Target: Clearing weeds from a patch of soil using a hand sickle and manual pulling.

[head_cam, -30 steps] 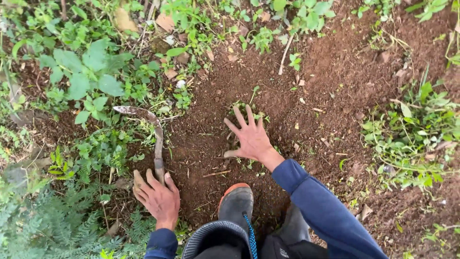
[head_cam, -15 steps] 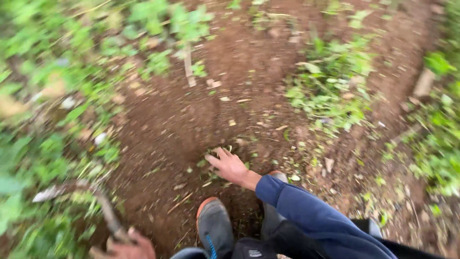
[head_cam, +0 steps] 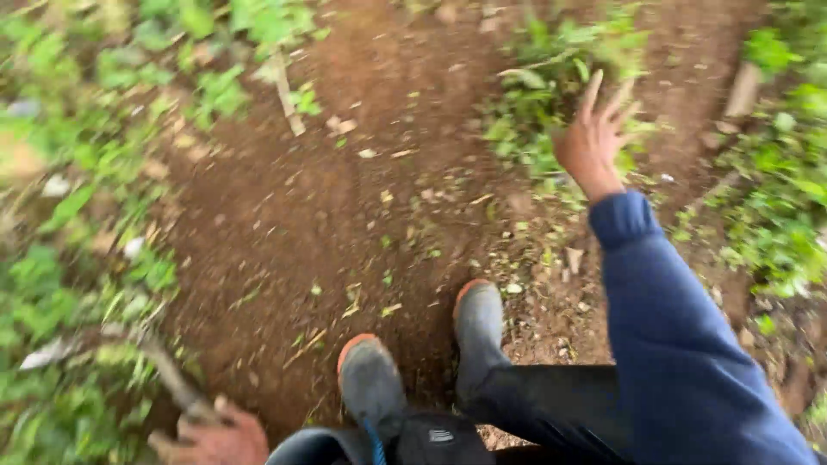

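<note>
My right hand (head_cam: 594, 138) is lifted with its fingers spread, over a clump of green weeds (head_cam: 551, 95) on the right; it holds nothing and a blue sleeve (head_cam: 672, 327) covers the arm. My left hand (head_cam: 211, 437) sits at the bottom left edge, closed around the wooden handle of a curved sickle-like tool (head_cam: 151, 357) whose blade end (head_cam: 52, 351) lies among the plants. My two grey rubber boots (head_cam: 370, 379) (head_cam: 478, 323) stand on bare brown soil (head_cam: 345, 198).
Low green weeds grow along the left side (head_cam: 103, 172) and the far right (head_cam: 784, 189). A thin stick (head_cam: 289, 95) lies at the top of the soil patch. Dry leaf bits are scattered on the dirt. The picture is motion-blurred.
My right hand has lifted off the soil and swung up to the right over the weeds. The view has turned right and the left hand with the tool has slid towards the bottom left corner.
</note>
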